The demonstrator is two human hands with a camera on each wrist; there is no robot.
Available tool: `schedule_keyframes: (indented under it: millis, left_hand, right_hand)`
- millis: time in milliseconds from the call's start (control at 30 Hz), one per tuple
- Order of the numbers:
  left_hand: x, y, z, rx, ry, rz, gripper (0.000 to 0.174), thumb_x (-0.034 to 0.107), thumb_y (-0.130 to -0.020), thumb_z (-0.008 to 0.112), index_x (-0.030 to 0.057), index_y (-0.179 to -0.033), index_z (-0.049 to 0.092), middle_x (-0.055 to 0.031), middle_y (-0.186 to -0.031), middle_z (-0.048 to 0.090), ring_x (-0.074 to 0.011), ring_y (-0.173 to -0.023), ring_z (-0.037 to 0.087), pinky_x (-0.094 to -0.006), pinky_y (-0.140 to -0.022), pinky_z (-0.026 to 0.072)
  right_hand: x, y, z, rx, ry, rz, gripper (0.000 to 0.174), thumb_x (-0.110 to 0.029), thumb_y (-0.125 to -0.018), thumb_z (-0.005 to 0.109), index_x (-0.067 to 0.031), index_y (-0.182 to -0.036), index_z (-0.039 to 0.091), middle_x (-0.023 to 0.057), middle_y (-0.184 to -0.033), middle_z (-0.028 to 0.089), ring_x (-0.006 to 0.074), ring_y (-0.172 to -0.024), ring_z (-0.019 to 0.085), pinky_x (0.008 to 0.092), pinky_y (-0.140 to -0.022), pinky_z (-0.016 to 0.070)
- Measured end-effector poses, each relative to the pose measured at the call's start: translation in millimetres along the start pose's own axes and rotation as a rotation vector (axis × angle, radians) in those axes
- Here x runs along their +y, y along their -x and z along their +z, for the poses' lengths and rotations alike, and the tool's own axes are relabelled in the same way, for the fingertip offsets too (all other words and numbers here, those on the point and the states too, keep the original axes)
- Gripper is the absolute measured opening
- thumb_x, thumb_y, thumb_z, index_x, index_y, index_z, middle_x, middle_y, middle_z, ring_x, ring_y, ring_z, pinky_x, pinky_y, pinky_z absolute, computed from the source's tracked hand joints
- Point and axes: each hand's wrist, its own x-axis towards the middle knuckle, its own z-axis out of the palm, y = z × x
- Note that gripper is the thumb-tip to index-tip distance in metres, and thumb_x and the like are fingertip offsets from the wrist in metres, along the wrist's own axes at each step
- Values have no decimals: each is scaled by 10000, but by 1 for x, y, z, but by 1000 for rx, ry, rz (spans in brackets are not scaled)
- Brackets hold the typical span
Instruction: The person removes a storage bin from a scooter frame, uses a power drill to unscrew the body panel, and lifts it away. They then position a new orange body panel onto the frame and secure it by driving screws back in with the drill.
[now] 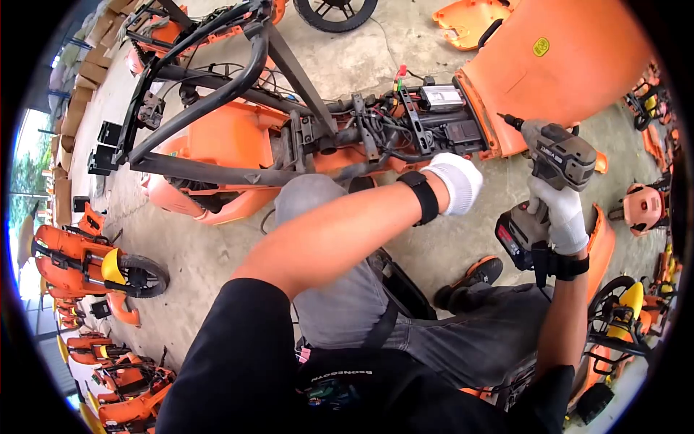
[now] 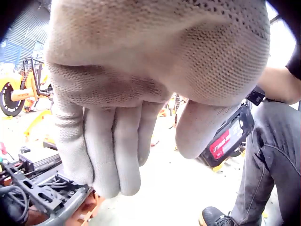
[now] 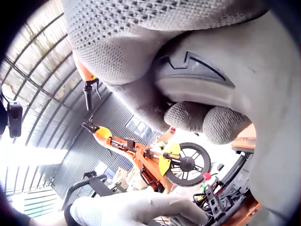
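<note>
My right hand (image 1: 561, 211), in a white knit glove, grips the handle of a cordless drill (image 1: 565, 157). Its bit points left toward the edge of a large orange body panel (image 1: 557, 61). In the right wrist view, gloved fingers (image 3: 225, 125) curl round the grey handle. A battery pack (image 2: 225, 143) with a red label sits at the drill's base. My left hand (image 1: 457, 182), also gloved, is beside the partly stripped scooter's black frame and exposed wiring (image 1: 390, 119). Its fingers (image 2: 106, 155) hang nearly straight and hold nothing in the left wrist view.
A bent black tube frame (image 1: 210, 108) rises over the scooter's left part. A silver box (image 1: 442, 98) sits among the cables. Other orange scooters (image 1: 79, 264) stand to the left and right. A shoe (image 1: 481, 278) is on the concrete floor (image 1: 210, 267).
</note>
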Motion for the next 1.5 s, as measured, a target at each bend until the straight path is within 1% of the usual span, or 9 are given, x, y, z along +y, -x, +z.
schedule_keyframes:
  millis: [133,200,267,500,700,833,1200,1433,1500]
  left_hand:
    - [-6,-6,4,-38,16,-35,231,207,-745,589,31,-838,706,-206,-812,675,-361,-764,670,-435,-697,534]
    - [-2,-11,6,-77,-58,-21,228,198,-754,585,40,-863,706,-195,-836,683,-350,-781,673,-426,-699,534]
    - [8,-14,3,-125,-101,12,212,162,-750,586,52,-883,709,-189,-848,687,-335,-791,677,-416,-699,534]
    - [39,-30,29,-219,-101,173,151,105,-735,600,71,-819,722,-144,-783,698,-302,-744,686,-402,-647,534]
    - [52,-32,37,-146,-35,320,124,126,-719,620,49,-760,709,-139,-696,676,-276,-667,677,-377,-587,510]
    - [44,-37,36,-225,-21,335,126,127,-715,619,49,-756,709,-143,-698,676,-282,-666,677,-385,-591,515]
    - [41,-38,26,-131,71,350,129,115,-703,615,36,-743,709,-161,-688,668,-308,-670,672,-388,-597,520]
    - [47,-29,21,-145,63,323,139,132,-724,620,45,-770,717,-145,-707,679,-291,-683,677,-380,-608,517]
    - [47,-28,19,-176,19,327,137,137,-730,621,54,-777,720,-138,-716,683,-283,-691,678,-376,-610,517]
  right_hand:
    - [1,2,-17,-46,34,80,148,-181,-844,616,-72,-944,605,-13,-605,538,65,-450,472,209,-408,324]
    - [7,-3,-19,-22,-48,24,151,-216,-819,634,-108,-735,572,-19,-546,512,66,-422,460,212,-390,329]
    - [19,-12,-25,-26,-27,17,171,-206,-818,654,-105,-720,557,-33,-544,488,65,-429,460,221,-396,334]
    - [36,-33,-28,-33,140,90,110,-153,-792,640,-65,-788,574,-37,-564,482,62,-460,455,231,-428,355]
    - [32,-53,-18,-77,128,173,107,-90,-765,626,-56,-849,570,-37,-602,482,66,-478,437,244,-419,357]
    - [37,-61,-17,-88,131,201,114,-131,-784,618,-42,-848,583,-21,-591,502,67,-484,467,242,-446,371]
    - [43,-66,-23,-114,248,267,133,-149,-794,616,-40,-860,580,-17,-595,497,74,-483,475,240,-454,378]
    - [35,-66,-20,-150,210,260,122,-160,-802,605,-42,-810,576,-20,-586,495,77,-477,474,242,-454,381]
    - [28,-68,-22,-156,310,288,119,-149,-794,613,-38,-812,575,-19,-591,504,75,-473,465,240,-448,380]
